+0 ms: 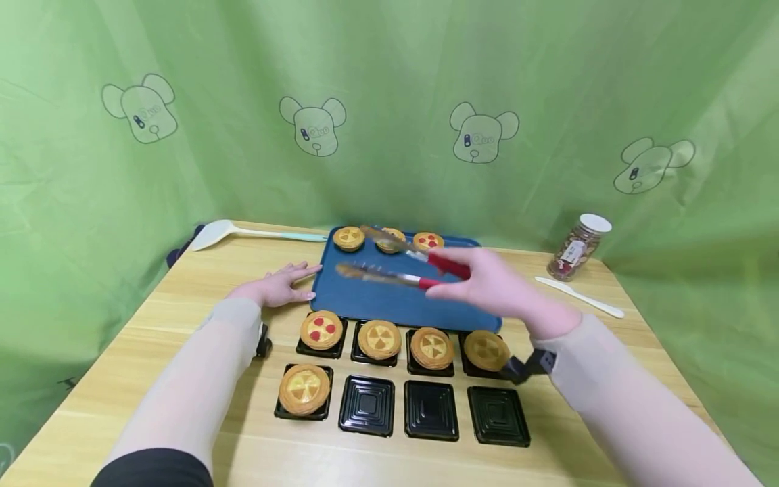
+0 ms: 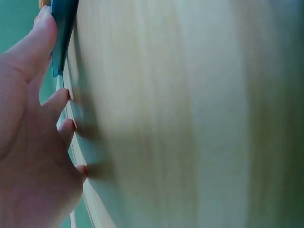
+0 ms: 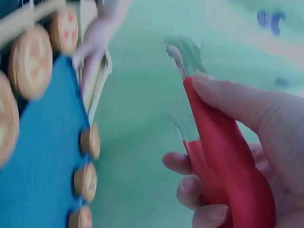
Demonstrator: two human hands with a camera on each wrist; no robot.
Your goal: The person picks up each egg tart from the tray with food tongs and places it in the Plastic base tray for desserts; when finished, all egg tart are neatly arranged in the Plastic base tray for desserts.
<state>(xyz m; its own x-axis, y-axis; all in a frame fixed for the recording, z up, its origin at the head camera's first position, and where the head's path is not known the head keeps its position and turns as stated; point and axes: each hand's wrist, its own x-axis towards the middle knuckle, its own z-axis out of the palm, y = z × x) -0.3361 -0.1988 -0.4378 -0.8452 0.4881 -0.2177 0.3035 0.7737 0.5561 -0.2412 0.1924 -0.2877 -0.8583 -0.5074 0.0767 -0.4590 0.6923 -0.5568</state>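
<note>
My right hand (image 1: 493,281) grips a pair of tongs (image 3: 223,147) by the red handles, with the thumb on one arm and the fingers on the other. The tong tips are spread apart above a blue tray (image 1: 402,308), with no tart between them. Along the tray's far edge sit three egg tarts (image 1: 349,238); one is partly hidden by the tongs, and the rightmost has red pieces on top. My left hand (image 1: 282,284) lies with spread fingers at the tray's left edge. In the left wrist view, its thumb touches the tray's side (image 2: 64,33).
Before the tray, a row of tarts (image 1: 379,339) sits on black plastic bases. Nearer stand one tart on a base (image 1: 304,389) and three bare bases (image 1: 367,404). A spatula (image 1: 262,233) lies back left; a lidded jar (image 1: 578,249) and a white knife (image 1: 581,295) are at right.
</note>
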